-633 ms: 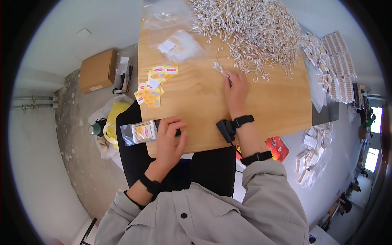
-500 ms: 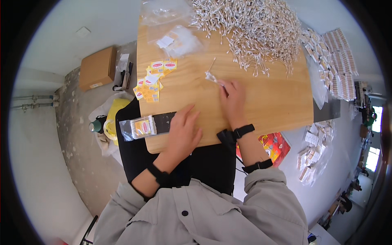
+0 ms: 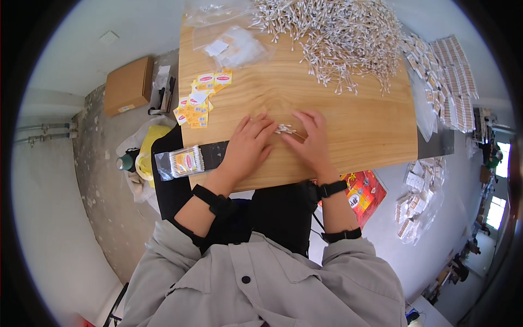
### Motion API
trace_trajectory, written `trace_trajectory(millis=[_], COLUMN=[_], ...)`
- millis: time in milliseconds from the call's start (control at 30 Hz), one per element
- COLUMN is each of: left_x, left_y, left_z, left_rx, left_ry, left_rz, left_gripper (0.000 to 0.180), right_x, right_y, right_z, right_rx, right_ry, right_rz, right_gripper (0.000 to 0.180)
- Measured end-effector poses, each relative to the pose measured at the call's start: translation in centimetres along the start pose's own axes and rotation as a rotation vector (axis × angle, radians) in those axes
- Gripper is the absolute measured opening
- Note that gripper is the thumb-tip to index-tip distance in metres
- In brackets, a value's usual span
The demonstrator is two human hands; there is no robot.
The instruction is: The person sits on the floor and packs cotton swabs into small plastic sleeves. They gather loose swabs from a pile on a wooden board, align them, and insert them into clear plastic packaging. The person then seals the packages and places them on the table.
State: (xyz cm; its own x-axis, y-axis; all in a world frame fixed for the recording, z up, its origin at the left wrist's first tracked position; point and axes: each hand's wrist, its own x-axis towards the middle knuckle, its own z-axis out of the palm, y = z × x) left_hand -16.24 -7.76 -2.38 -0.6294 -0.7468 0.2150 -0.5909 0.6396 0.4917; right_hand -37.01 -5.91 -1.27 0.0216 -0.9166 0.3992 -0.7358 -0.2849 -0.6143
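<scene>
A small bunch of cotton swabs (image 3: 284, 129) lies on the wooden table between my hands, white tips showing and sticks running toward the right palm. My left hand (image 3: 248, 146) rests flat over the table, fingers stretched out, its fingertips at the bunch's left end. Around the other end, my right hand (image 3: 310, 140) has thumb and forefinger spread apart, gripping nothing that I can see. Left of my left hand is a clear packet of cotton swabs (image 3: 186, 161) with a yellow label, on a dark strip (image 3: 214, 155) at the table's edge.
A large heap of loose cotton swabs (image 3: 348, 41) covers the far right of the table (image 3: 370, 128). Yellow cards (image 3: 196, 103) lie at the left, clear plastic bags (image 3: 237, 46) behind them. Stacked swab packets (image 3: 452, 82) stand beyond the right edge. A cardboard box (image 3: 129, 86) sits on the floor.
My right hand has come nearer to me with the swabs and its fingers have spread. My left hand has moved up and right to meet the bunch.
</scene>
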Motion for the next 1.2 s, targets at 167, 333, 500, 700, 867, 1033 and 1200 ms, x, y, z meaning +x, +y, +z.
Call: trace_trajectory(millis=[167,333,500,700,867,1033,1200], left_x=[-0.6,-1.5,-2.5,-1.0,0.8,0.3,-0.8], left_y=[3.3,4.5,5.6,4.7,3.6,2.8,2.9], left_z=[0.8,0.9,1.4,0.9,0.3,0.3,0.4], left_rx=[0.116,0.187,0.257,0.226,0.224,0.218,0.207], left_ry=[0.034,-0.081,-0.082,-0.064,-0.092,-0.096,-0.105], left_rz=[-0.159,-0.216,-0.233,-0.246,-0.246,-0.179,-0.148], left_gripper=[0.093,0.106,0.109,0.117,0.121,0.118,0.117], right_x=[-3.2,-2.8,0.4,1.7,0.5,0.5,0.4], right_y=[2.0,2.2,1.5,1.2,0.9,0.2,0.7], right_z=[-1.4,-1.5,0.7,2.0,1.7,1.6,1.7], right_rx=[-0.026,0.165,0.19,0.183,0.396,0.166,0.107], right_ry=[-0.051,-0.002,0.025,-0.203,-0.073,-0.047,-0.028], right_rz=[0.093,0.375,0.272,0.069,0.258,0.129,0.015], right_gripper=[0.027,0.014,0.013,0.014,0.02,0.018,0.013])
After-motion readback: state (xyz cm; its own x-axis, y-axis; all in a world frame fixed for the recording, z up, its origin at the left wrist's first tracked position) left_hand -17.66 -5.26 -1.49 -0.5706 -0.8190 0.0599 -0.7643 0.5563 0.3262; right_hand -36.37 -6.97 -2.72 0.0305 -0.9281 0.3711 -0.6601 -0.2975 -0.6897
